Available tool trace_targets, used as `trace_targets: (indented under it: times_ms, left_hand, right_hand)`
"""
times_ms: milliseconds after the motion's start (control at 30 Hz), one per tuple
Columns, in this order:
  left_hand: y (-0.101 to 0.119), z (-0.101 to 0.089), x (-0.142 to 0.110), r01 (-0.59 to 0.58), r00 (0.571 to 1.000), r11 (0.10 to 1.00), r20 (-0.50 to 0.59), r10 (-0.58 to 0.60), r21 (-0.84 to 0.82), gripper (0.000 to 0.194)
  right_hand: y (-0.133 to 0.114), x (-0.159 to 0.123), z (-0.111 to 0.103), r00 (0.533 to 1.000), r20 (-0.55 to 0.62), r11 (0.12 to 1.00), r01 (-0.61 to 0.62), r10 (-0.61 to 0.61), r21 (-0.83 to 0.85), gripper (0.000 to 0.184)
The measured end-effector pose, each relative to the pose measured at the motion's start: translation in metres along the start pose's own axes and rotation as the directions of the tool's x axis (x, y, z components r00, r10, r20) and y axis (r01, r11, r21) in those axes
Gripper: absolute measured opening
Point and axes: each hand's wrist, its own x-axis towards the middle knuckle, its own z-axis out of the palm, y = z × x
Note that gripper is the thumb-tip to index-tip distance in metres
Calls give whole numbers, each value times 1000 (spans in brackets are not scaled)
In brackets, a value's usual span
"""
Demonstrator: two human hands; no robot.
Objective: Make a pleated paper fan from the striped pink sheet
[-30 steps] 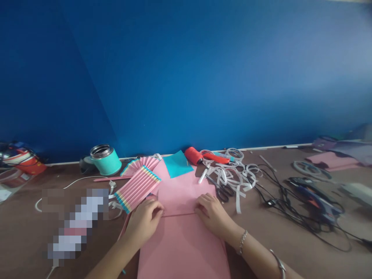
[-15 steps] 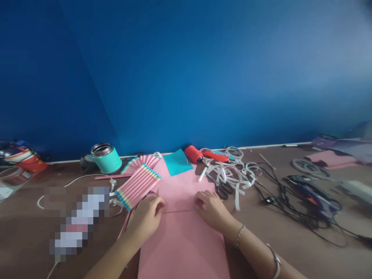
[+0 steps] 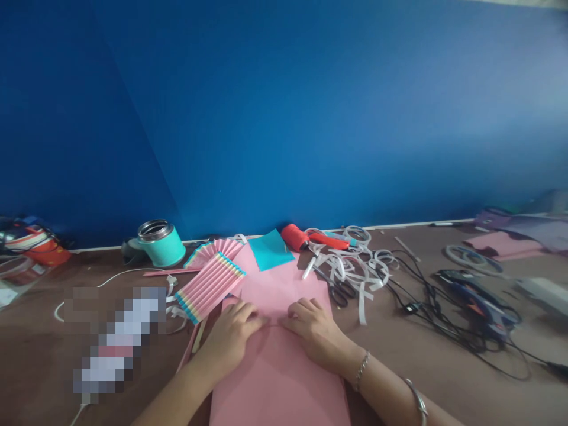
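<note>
A large pink paper sheet (image 3: 279, 378) lies on the brown surface in front of me, with a fold line across it. My left hand (image 3: 233, 334) and my right hand (image 3: 313, 328) both press down on that fold, fingertips close together near the middle, fingers curled onto the paper. A pleated pink paper fan with coloured edges (image 3: 208, 287) lies just left of my left hand. A turquoise paper square (image 3: 270, 249) rests beyond the pink sheet.
A teal tape roll (image 3: 160, 241) stands at the back left. A red object (image 3: 296, 236), white paper strips (image 3: 355, 266), scissors (image 3: 339, 293), black cables and a glue gun (image 3: 474, 299) lie to the right. More pink paper (image 3: 503, 244) sits far right. Blue wall behind.
Both hands have slid inward along the fold toward each other; they were spread apart at its ends and now nearly meet at the middle.
</note>
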Motion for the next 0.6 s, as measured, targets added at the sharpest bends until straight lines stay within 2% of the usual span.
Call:
trace_targets:
  times_ms: [200,467,600]
  left_hand:
    - [-2,4,-2,26,1000,1000,16,-26,8,50]
    - [-4,12,0,-64,998,983,-2,65,174,32]
    - [-4,11,-3,-55,998,980,1,56,192,32]
  right_hand:
    - [-1,-1,-5,1000,25,999,-20,19,48,29]
    - [-8,1,-3,999,39,995,17,-14,-93,31]
    - [-9,-2,-4,1000,10,989,-28,30,-143,25]
